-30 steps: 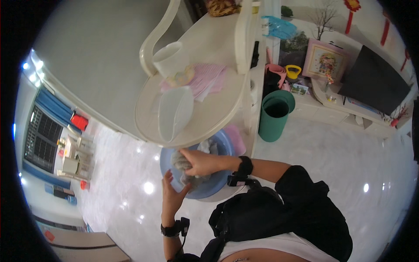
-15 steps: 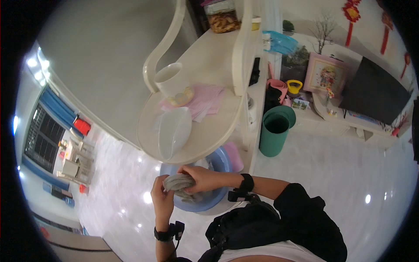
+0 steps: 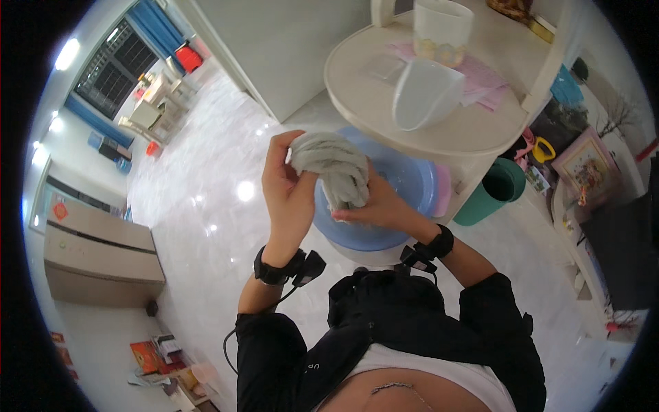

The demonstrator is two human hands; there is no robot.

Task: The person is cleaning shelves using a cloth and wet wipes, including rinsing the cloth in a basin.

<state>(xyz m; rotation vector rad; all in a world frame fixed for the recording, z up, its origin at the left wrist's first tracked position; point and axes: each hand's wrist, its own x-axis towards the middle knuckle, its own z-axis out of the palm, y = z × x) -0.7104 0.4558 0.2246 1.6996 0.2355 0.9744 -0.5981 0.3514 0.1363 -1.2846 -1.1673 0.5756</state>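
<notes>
I hold a bundled, twisted grey cloth (image 3: 329, 158) in both hands over a light-blue plastic basin (image 3: 417, 189). My left hand (image 3: 285, 192) grips the cloth's left side, fingers curled around it. My right hand (image 3: 374, 206) is closed on its lower right part. The basin stands below a round cream shelf (image 3: 357, 82), with a pink plastic item (image 3: 443, 192) beside its right rim. On the shelf are a white translucent scoop-shaped container (image 3: 425, 93), a white cup (image 3: 441, 24) and pink cloths or papers (image 3: 487, 86).
A green bin (image 3: 480, 202) stands right of the basin, near a low cabinet with a framed picture (image 3: 580, 161) and a dark screen (image 3: 614, 254). A door (image 3: 268, 55) is behind the shelf. Glossy floor (image 3: 199, 240) stretches left toward a dining table (image 3: 154, 93) and a refrigerator (image 3: 99, 254).
The cloth has come up out of the basin. My left hand, earlier apart from it, now grips it alongside my right. The view has swung, shifting the shelf rightward in the picture.
</notes>
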